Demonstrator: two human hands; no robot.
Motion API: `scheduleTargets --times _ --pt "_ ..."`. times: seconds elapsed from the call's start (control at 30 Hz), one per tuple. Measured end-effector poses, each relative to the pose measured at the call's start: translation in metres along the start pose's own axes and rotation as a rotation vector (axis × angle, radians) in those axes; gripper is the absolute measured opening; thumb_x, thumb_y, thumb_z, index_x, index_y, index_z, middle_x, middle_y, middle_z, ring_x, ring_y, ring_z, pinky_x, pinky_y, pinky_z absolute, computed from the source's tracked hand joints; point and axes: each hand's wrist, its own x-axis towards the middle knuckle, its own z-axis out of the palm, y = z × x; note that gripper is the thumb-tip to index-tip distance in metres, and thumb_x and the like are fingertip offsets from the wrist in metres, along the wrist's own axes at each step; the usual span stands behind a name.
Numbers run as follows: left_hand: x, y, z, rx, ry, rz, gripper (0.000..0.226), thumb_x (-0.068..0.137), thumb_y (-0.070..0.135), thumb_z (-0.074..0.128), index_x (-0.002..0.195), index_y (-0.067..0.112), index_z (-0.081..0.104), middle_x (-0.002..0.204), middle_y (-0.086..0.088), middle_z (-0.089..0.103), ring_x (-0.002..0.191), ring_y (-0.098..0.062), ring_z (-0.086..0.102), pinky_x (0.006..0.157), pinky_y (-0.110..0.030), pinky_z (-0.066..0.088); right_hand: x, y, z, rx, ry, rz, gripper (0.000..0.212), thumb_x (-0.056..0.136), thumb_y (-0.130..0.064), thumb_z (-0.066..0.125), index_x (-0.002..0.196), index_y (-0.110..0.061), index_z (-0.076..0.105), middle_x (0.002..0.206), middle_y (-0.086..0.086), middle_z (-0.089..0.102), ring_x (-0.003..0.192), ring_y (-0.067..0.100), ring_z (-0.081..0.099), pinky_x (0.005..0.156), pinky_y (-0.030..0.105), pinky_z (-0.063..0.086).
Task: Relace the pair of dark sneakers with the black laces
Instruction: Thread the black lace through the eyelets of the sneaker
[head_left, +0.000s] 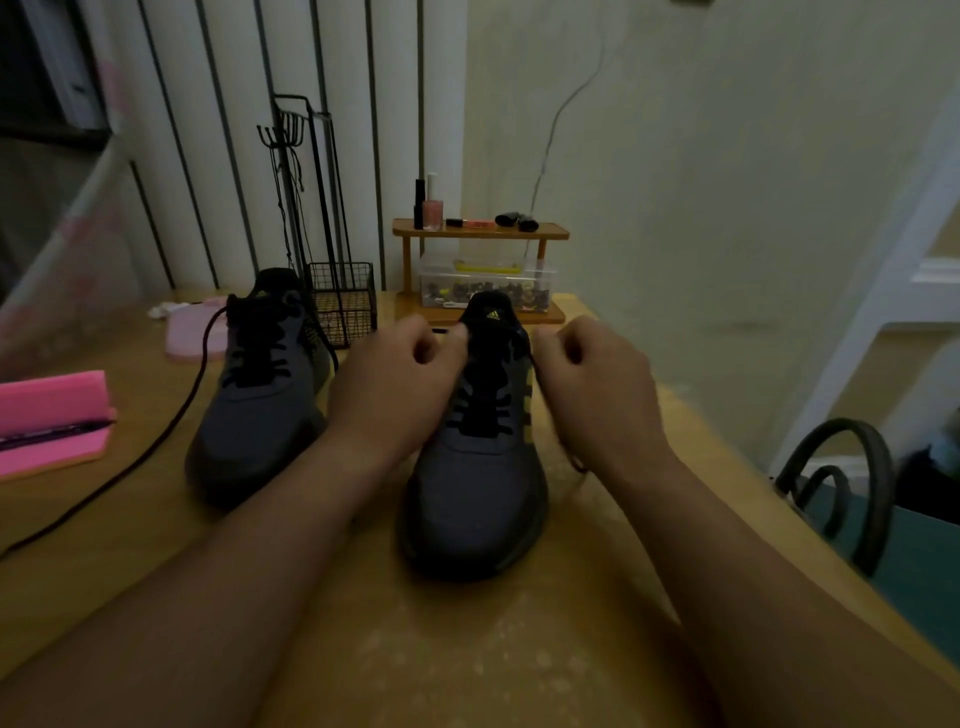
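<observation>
Looks like most of the job is done here tbh. The near sneaker (475, 493) is parked on the desk (467, 649) right between the two hands, toe pointed back toward the wrists, and its black lace (480, 430) can be seen crossed in rungs nearly up to the tongue. The left hand (400, 374) is curled up against the left side of the tongue, thumb tip touching it. Whether a lace end is pinched in there can't be told, it's too dark. The right hand (587, 374) is curled too, and a strand of the lace seems to be pinched in it, with the tail dropped down beside the wrist onto the desk. So probably only the top eyelets and a knot are left on this one. The second sneaker (260, 415) is stood well off to the outside of the left hand. It looks laced as well, but what looks like its loose lace (156, 448) is seen trailing long across the desk, untied. Tying that off is probably the other bit still to be done.
</observation>
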Motion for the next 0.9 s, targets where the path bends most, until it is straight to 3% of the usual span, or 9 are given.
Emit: scheduleTargets --times 0.1,0.23,0.33,0.47,0.6,0.8,0.9 --pt "0.001 0.005 0.004 -0.012 -0.17 -0.137 0.04 0.093 0.063 0.062 0.106 0.025 0.059 0.093 0.009 0.064 0.086 -0.013 0.064 0.078 -0.044 0.058 -0.007 -0.004 0.007 -0.145 -0.184 0.085 0.039 0.095 -0.064 0.056 0.095 -0.025 0.053 0.089 -0.007 0.058 0.079 0.013 0.057 0.063 0.036 0.044" --pt "0.005 0.008 0.004 -0.007 -0.257 -0.215 0.059 0.092 0.066 0.062 0.131 0.022 0.055 0.108 0.01 0.064 0.097 -0.013 0.065 0.088 -0.044 0.059 -0.005 -0.005 0.01 0.006 -0.226 0.22 0.046 0.093 -0.069 0.056 0.097 -0.023 0.052 0.09 -0.005 0.062 0.082 0.016 0.06 0.065 0.037 0.046" --pt "0.005 0.01 0.007 0.046 -0.247 -0.198 0.054 0.095 0.065 0.057 0.128 0.022 0.057 0.108 0.007 0.066 0.098 -0.017 0.066 0.086 -0.046 0.059 -0.006 -0.009 0.014 0.018 -0.217 0.24 0.047 0.092 -0.071 0.055 0.094 -0.024 0.05 0.088 -0.004 0.063 0.078 0.014 0.06 0.06 0.035 0.04" --pt "0.003 0.012 0.01 0.111 -0.212 -0.14 0.039 0.098 0.059 0.052 0.109 0.022 0.057 0.097 0.004 0.064 0.085 -0.018 0.063 0.074 -0.043 0.057 -0.004 -0.013 0.016 -0.017 -0.201 0.237 0.044 0.095 -0.064 0.056 0.099 -0.021 0.048 0.088 -0.004 0.06 0.077 0.015 0.058 0.057 0.034 0.035" --pt "0.003 0.014 0.013 0.163 -0.188 -0.099 0.031 0.103 0.048 0.049 0.105 0.018 0.057 0.09 0.0 0.061 0.076 -0.017 0.058 0.057 -0.034 0.039 -0.004 -0.017 0.017 -0.085 -0.178 0.139 0.035 0.1 -0.05 0.055 0.107 -0.017 0.044 0.091 0.001 0.061 0.08 0.025 0.059 0.06 0.037 0.037" --pt "-0.001 0.014 0.013 0.15 -0.202 -0.051 0.026 0.106 0.039 0.047 0.104 0.015 0.056 0.089 0.001 0.056 0.073 -0.013 0.053 0.054 -0.032 0.031 -0.006 -0.017 0.017 -0.062 -0.167 0.084 0.025 0.101 -0.038 0.053 0.108 -0.017 0.04 0.085 -0.001 0.057 0.073 0.022 0.056 0.055 0.037 0.035" --pt "0.0 0.013 0.013 0.104 -0.214 -0.062 0.028 0.105 0.045 0.048 0.108 0.017 0.055 0.096 0.001 0.06 0.079 -0.013 0.057 0.058 -0.034 0.042 -0.005 -0.014 0.015 -0.041 -0.184 0.11 0.027 0.102 -0.042 0.051 0.108 -0.018 0.04 0.087 -0.002 0.058 0.074 0.022 0.057 0.057 0.037 0.036"
